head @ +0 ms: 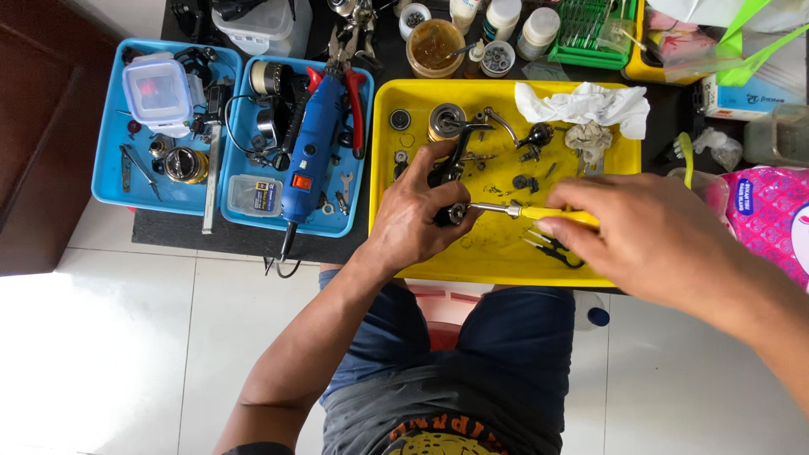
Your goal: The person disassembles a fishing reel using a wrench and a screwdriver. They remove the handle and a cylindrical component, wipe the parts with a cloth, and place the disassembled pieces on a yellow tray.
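1. Reel body, black metal, sits over the yellow tray, clasped in the left hand.
2. Right hand pinches a yellow-handled screwdriver, tip touching the reel.
3. Farther back lies a white rag; left, a blue rotary tool.

Yellow tray sat centre frame w/ dark grease smudges; white crumpled tissue at its upper right. Screwdriver had a yellow handle & silver shaft. Black metal part in the left hand. Small scissors were black w/ green trim. Two light-blue trays lay upper left; a blue rotary tool w/ orange switch on the right one, red-handled pliers beside it. Pink patterned pack at right edge. Amber grease tub at top centre. Shorts were navy, shirt grey w/ orange print.
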